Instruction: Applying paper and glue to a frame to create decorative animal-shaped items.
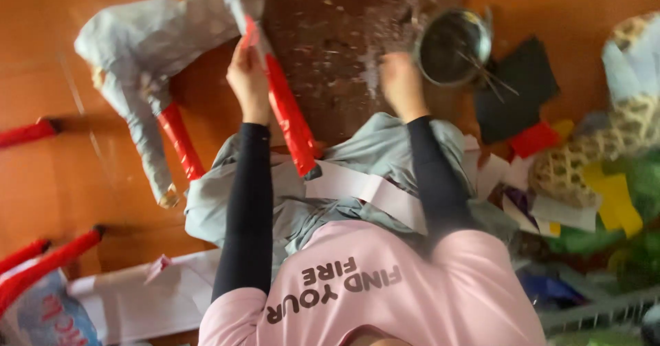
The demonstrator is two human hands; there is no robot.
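Looking down: a person sits on an orange floor [543,2], working on a papier-mâché figure over a dark, paste-spattered board [344,57].
Thing in hand: a grey papered animal figure [148,36] with red-wrapped legs – one red leg [289,115] runs on a slant from near the left hand down toward the lap.
Where it lies: the figure sits ahead and to the left of the body; its bulk is on the floor beside the board, and the long red leg crosses the board's left edge.
Long axis: the leg points from upper left to lower right, its lower end touching the grey cloth [357,160] over the knees.
Left hand [249,78]: nearer the figure – fingers closed around the top of the red leg, arm in a black sleeve reaching straight forward.
Right hand [401,81]: well apart from the leg, resting on the board just beside a round metal bowl [454,47]; blurred, fingers seem curled under, but whether it pinches anything I cannot tell.
Bowl: holds thin sticks [485,74] that jut over its rim.
Other things: white paper strips [371,191] lie across the lap; coloured paper scraps [605,195] and black sheets [519,91] are piled to the right; another red leg [180,139] of the figure points toward the knees.
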